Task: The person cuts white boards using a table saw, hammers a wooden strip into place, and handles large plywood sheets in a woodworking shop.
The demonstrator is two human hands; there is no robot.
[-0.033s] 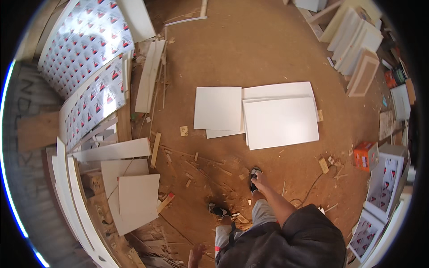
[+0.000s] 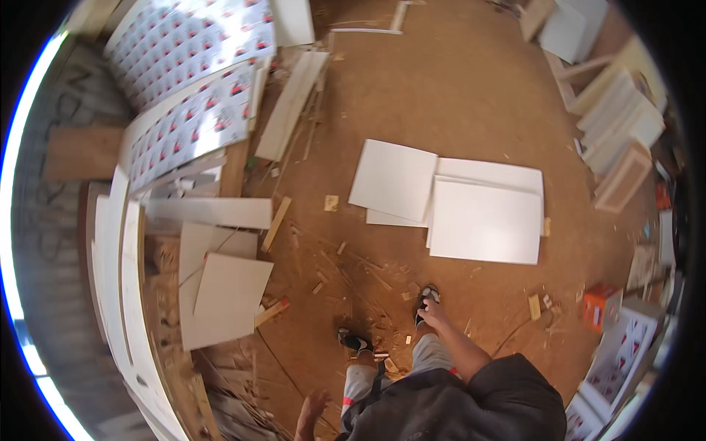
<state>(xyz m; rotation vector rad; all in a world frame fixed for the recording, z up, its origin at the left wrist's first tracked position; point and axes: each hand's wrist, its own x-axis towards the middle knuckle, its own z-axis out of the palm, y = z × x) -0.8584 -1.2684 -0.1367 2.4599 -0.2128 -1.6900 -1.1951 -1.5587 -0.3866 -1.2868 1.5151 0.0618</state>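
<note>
My right hand hangs in front of my body, over my right shoe, with its fingers loosely apart and nothing visible in them. Low in the view, my left hand is held out beside my left leg; its fingers are slightly spread and somewhat blurred, and no object shows in them. Ahead of me on the brown floor lie several flat white panels: a squarish panel on the left and a larger rectangular panel on the right, overlapping other panels beneath. Neither hand touches them.
Sheets with a red-and-silver printed film lean at the left, near long boards and pale panels. Wood scraps litter the floor by my feet. An orange box and stacked white panels stand at the right.
The view has swung, so the floor panels and the stacks appear further right. More of my left hand and forearm shows. The panels stay in the same arrangement.
</note>
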